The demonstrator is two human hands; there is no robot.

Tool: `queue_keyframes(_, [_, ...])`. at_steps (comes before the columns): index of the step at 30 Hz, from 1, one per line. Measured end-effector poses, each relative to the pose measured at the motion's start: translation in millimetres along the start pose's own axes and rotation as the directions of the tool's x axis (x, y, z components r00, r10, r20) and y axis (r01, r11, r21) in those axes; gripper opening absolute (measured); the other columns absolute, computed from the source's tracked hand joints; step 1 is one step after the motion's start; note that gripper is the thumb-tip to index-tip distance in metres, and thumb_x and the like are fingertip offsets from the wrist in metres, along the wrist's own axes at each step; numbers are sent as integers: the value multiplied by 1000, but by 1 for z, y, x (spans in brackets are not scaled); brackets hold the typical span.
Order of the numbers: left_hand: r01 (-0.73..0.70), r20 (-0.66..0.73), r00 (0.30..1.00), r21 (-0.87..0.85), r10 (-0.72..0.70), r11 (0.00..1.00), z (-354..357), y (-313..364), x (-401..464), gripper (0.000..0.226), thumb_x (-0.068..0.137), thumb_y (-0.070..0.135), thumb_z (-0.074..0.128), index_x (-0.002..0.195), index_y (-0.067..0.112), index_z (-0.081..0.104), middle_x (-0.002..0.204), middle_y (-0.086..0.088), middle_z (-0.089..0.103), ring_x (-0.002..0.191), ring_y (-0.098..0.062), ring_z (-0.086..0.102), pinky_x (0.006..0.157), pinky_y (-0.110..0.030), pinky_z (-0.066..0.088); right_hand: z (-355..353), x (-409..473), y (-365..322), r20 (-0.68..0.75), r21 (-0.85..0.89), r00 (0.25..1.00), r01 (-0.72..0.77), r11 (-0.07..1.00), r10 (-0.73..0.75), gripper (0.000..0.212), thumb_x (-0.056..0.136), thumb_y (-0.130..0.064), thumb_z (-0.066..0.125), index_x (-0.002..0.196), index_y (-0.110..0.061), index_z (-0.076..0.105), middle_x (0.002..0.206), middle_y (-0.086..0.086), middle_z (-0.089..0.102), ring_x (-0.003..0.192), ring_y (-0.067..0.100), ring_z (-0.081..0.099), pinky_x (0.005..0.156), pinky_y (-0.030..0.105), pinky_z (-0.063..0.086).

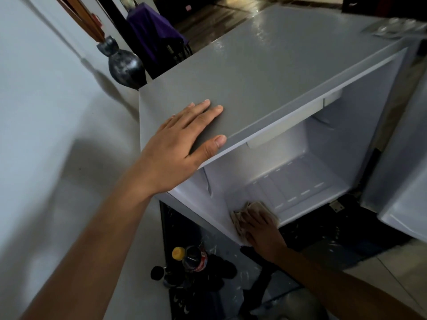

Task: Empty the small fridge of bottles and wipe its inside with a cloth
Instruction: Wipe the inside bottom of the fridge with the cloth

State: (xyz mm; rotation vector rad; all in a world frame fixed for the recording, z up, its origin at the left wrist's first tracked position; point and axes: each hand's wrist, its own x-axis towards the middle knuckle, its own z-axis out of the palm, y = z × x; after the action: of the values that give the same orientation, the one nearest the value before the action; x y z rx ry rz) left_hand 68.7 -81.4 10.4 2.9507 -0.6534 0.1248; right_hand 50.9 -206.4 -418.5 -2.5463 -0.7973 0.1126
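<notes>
The small grey fridge (265,72) stands open in front of me, its white inside bare of bottles. My left hand (184,144) lies flat on the fridge's top near the front left corner, fingers spread, thumb over the front edge. My right hand (261,232) presses a crumpled beige cloth (249,210) against the fridge's bottom front left corner. Three bottles stand on the dark floor below the fridge: a cola bottle (195,259), one with a yellow cap (178,253) and one with a black cap (157,272).
The fridge door (402,176) hangs open at the right. A white wall (46,112) runs along the left. A dark round vase (124,65) stands behind the fridge's left corner, with a purple-covered table (154,31) further back. A blister pack (392,28) lies on the fridge top.
</notes>
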Motion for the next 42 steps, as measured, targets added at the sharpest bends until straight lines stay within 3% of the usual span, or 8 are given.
queue_keyframes(5, [-2, -6, 1000, -19, 2, 1000, 1, 0, 0, 66, 96, 66, 28, 155, 38, 28, 166, 10, 23, 154, -9, 17, 123, -45, 23, 12, -26, -1, -143, 204, 989, 52, 978, -23, 46, 104, -44, 32, 113, -26, 73, 130, -2, 68, 126, 23, 59, 112, 36, 27])
queue_keyframes(8, [-6, -1, 1000, -19, 6, 1000, 1, 1, -1, 67, 95, 67, 27, 156, 38, 27, 166, 10, 23, 154, -9, 16, 123, -44, 22, 11, -38, -11, -242, 316, 970, 75, 946, 4, 33, 99, -34, 47, 109, -20, 75, 123, 2, 72, 120, 20, 62, 113, 28, 28])
queue_keyframes(13, [-16, -7, 1000, -32, 15, 999, 0, 0, 0, 68, 95, 67, 27, 155, 37, 28, 166, 9, 24, 154, -11, 18, 124, -44, 21, -4, -54, -29, -318, 689, 878, -44, 723, 357, 33, 94, -10, 63, 124, -21, 67, 127, -9, 63, 117, 4, 58, 107, 5, 33])
queue_keyframes(16, [-23, -6, 1000, -42, 23, 999, 2, -3, 1, 65, 97, 66, 29, 155, 38, 28, 166, 9, 24, 154, -11, 18, 123, -45, 21, -14, -56, -29, -250, 798, 823, -123, 590, 510, 40, 93, -1, 66, 130, -16, 64, 129, -5, 63, 119, 9, 61, 104, 7, 38])
queue_keyframes(21, [-20, 3, 1000, -62, 20, 998, 0, -2, 1, 63, 97, 65, 32, 154, 40, 29, 165, 9, 25, 154, -12, 20, 124, -45, 22, -34, -55, -20, -185, 866, 765, -170, 471, 617, 38, 96, -10, 64, 133, -18, 62, 135, 1, 63, 123, 15, 61, 111, 34, 44])
queue_keyframes(33, [95, 124, 990, -227, -68, 969, -17, 6, 4, 57, 95, 61, 39, 150, 45, 36, 164, 19, 25, 150, 3, 18, 125, -34, 16, -92, 16, -34, -192, 919, 763, -80, 386, 617, 38, 96, -18, 65, 134, -24, 63, 134, -4, 64, 120, 11, 61, 110, 27, 44])
queue_keyframes(39, [5, 80, 997, -229, 14, 973, -6, 4, 7, 57, 99, 61, 39, 153, 50, 23, 164, 19, 22, 151, 2, 17, 123, -33, 16, -104, 77, -60, -265, 959, 605, 80, 274, 751, 42, 86, -34, 60, 127, -33, 66, 113, -1, 75, 98, 21, 70, 91, 35, 57])
queue_keyframes(42, [-13, 67, 997, -206, 27, 979, -4, 5, 6, 51, 103, 51, 38, 153, 42, 31, 164, 13, 26, 150, 2, 20, 120, -24, 16, -109, 102, -68, -381, 913, 538, 91, 398, 752, 34, 91, -23, 62, 124, -30, 69, 103, -5, 74, 87, 16, 66, 77, 29, 54])
